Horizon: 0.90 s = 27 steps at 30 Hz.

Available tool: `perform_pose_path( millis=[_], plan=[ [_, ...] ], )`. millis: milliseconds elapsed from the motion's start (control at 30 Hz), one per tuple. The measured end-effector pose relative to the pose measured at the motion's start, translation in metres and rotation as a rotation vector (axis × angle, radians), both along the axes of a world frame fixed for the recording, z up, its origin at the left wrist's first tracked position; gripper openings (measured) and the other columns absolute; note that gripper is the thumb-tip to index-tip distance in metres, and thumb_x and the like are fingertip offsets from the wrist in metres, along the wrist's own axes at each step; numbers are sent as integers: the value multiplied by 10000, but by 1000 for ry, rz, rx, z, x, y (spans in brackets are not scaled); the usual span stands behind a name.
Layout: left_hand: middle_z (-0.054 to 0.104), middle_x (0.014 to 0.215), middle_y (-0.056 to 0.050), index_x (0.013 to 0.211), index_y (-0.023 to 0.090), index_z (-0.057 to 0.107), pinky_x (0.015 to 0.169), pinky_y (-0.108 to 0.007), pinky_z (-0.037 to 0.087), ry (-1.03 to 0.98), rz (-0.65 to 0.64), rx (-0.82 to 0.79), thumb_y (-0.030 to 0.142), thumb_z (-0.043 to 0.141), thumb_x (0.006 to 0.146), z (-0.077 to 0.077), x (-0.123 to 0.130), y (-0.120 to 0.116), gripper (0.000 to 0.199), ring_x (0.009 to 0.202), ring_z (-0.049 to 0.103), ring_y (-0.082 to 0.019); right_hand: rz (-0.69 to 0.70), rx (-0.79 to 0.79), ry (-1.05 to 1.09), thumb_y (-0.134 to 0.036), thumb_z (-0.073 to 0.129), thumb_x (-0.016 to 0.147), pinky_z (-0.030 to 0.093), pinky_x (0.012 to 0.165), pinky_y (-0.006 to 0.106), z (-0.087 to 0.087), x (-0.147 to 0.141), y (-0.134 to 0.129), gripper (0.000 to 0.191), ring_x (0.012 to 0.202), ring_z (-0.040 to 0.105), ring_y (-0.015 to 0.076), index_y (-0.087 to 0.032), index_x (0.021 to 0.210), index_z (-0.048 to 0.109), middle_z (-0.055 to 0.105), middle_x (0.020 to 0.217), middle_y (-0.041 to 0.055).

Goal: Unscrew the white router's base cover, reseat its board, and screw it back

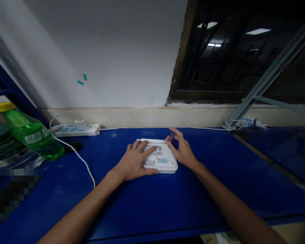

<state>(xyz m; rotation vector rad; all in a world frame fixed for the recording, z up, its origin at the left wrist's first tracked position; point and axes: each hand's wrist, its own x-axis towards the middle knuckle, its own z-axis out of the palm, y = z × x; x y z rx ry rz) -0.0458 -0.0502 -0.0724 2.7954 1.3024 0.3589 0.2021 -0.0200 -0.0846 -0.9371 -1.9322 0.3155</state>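
A white router (162,166) lies under the flat, spread left hand (133,162) while the right hand (180,149) pinches a small purple object (171,137).

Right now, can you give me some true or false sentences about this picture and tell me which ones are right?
1. The left hand is lying on top of the white box. True.
2. The right hand is pinching a small purple thing. True.
3. The white box sits on a red table. False: the table is blue.
4. The green bottle is next to the right hand. False: it is far over on the left side, past the left hand.
5. A power strip by the wall has a white plug in it. True.
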Motion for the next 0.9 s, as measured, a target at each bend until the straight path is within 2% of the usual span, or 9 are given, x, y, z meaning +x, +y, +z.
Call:
perform_pose_path(
  millis=[133,300,433,533,600,700,800,900],
  plan=[
    [355,1523,-137,1495,352,355,1015,-661,359,-1,8,-4,848,472,782,1,0,-1,876,1336,347,-449,-16,-5,12,-288,593,936,548,838,413,0,0,0,547,895,680,225,-265,1423,345,675,979,52],
    [354,1523,-127,1493,358,356,1019,-657,359,-13,3,1,848,475,780,-1,-1,0,873,1337,345,-441,-86,20,84,-304,604,935,559,791,390,-3,4,3,347,873,700,221,-245,1228,427,682,959,54],
    [354,1522,-130,1494,357,354,1016,-663,355,-15,1,2,849,472,781,-1,-1,0,874,1334,346,-444,19,-46,90,-273,532,977,544,850,413,0,6,3,362,972,692,219,-241,1281,338,701,1058,89],
    [354,1519,-134,1492,361,357,1012,-670,352,-15,2,0,855,470,775,-1,-1,0,878,1331,348,-447,31,-41,85,-290,554,968,540,849,408,7,8,2,315,1026,673,228,-249,1232,388,690,1136,102],
    [355,1517,-133,1490,365,358,1012,-668,353,-19,-1,1,858,470,772,0,0,0,878,1333,347,-446,-11,-8,66,-317,610,936,541,793,377,12,9,2,278,949,674,218,-250,1156,454,690,1099,85],
    [362,1512,-133,1489,362,363,1015,-665,352,-23,-3,1,854,477,771,0,0,0,877,1332,347,-445,-63,25,20,-324,666,897,513,680,327,16,10,1,237,764,646,180,-250,1062,512,689,932,35],
    [358,1517,-129,1491,361,361,1017,-669,349,-31,-1,-8,844,492,774,0,0,0,875,1328,348,-451,-54,31,11,-291,642,908,507,654,318,17,10,-1,248,731,639,176,-256,1116,511,693,882,22],
    [354,1520,-124,1490,365,364,1018,-669,348,-39,-3,-13,841,497,773,-1,-1,1,871,1329,342,-453,-39,18,24,-272,621,912,528,671,329,18,11,-3,381,724,641,174,-252,1249,443,713,971,49]
  ],
)
